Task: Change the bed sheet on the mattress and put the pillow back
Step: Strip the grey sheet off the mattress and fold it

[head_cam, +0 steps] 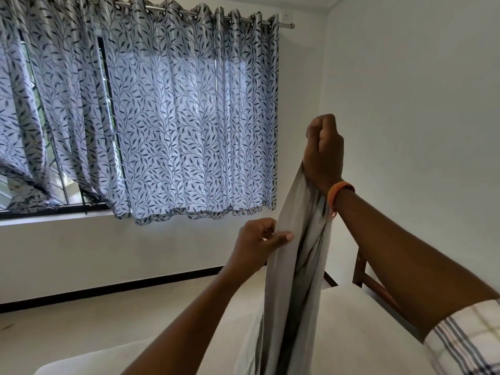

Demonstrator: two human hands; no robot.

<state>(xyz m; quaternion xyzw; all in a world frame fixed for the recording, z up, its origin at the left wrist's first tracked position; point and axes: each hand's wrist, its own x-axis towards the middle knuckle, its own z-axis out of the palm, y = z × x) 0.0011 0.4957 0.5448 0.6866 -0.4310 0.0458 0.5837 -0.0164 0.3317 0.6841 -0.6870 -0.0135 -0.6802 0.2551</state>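
Observation:
A grey bed sheet [295, 266] hangs in a long bunched column above the bare white mattress [357, 328]. My right hand [323, 150], raised high with an orange band on the wrist, grips the sheet's top in a fist. Lower and to the left, my left hand [258, 243] pinches the sheet's left edge between thumb and fingers. The sheet's lower end falls below the frame's bottom edge. No pillow is in view.
A dark wooden bed frame [370, 282] runs along the mattress's right side by the white wall. A leaf-patterned curtain [167, 117] covers the barred window on the left. Pale floor [108, 315] lies between the bed and the window wall.

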